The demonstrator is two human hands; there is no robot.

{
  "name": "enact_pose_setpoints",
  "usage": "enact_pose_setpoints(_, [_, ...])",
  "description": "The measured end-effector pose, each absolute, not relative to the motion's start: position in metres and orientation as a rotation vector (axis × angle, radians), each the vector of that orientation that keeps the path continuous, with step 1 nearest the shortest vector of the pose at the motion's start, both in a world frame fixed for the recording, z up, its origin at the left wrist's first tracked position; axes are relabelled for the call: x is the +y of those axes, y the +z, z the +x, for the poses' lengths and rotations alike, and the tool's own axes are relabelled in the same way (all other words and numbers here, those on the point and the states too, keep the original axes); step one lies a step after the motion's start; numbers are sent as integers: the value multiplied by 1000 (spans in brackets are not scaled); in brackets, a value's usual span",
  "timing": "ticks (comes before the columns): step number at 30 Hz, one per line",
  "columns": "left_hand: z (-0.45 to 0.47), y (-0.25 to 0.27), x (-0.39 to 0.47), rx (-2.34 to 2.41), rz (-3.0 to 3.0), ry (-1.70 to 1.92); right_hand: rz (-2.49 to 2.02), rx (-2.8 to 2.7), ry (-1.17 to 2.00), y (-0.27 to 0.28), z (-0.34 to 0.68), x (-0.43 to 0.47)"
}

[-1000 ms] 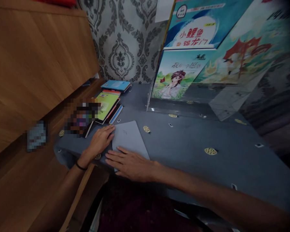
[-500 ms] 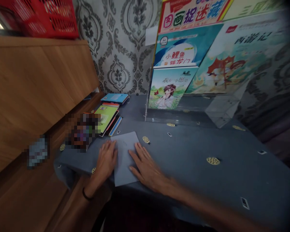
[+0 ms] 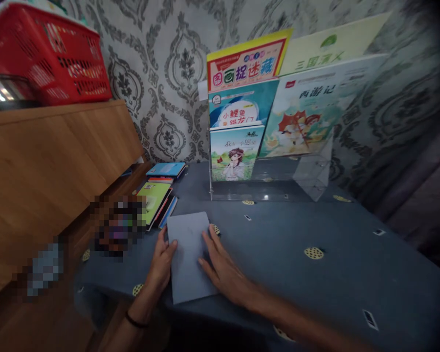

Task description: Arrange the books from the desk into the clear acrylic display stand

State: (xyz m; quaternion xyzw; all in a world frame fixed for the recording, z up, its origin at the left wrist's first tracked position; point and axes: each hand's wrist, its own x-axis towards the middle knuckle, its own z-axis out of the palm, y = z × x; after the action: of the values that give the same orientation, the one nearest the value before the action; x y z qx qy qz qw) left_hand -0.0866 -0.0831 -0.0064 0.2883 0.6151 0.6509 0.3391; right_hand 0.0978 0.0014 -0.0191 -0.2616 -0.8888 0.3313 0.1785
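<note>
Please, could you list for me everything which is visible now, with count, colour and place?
Booklet or sheet: 1, grey, at table's near edge, between hands
Displayed books: 5, multicoloured, on stand
Stand: 1, transparent, back of table
Farther book pile: 1, blue on top, table's far left
Nearer book pile: 1, green on top, table's left
Basket: 1, red, on cabinet
Metal vessel: 1, silvery, before basket
Cabinet: 1, brown, left
Table: 1, grey-blue pineapple cloth, centre
Wall: 1, grey patterned, behind
Pixelated patches: 2, mixed colours, left, contents unclear
Wristband: 1, black, left wrist
Left hand: 1, bare, booklet's left edge
Right hand: 1, bare, booklet's right side
</note>
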Motion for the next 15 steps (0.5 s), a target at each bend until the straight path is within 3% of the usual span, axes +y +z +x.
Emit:
enact_pose_setpoints(4, [-73,13,-63,1425,682,1704,-909,-2274,1085,-33,86,28])
enact_pose_setpoints(9, [-66,38,-34,1645,860,1799,-827,-1811,1418,-8,73,57])
enact_pose_setpoints(15, [-67,47,-23,2017,1246,1848,-486,-1569,1337,52,83,66])
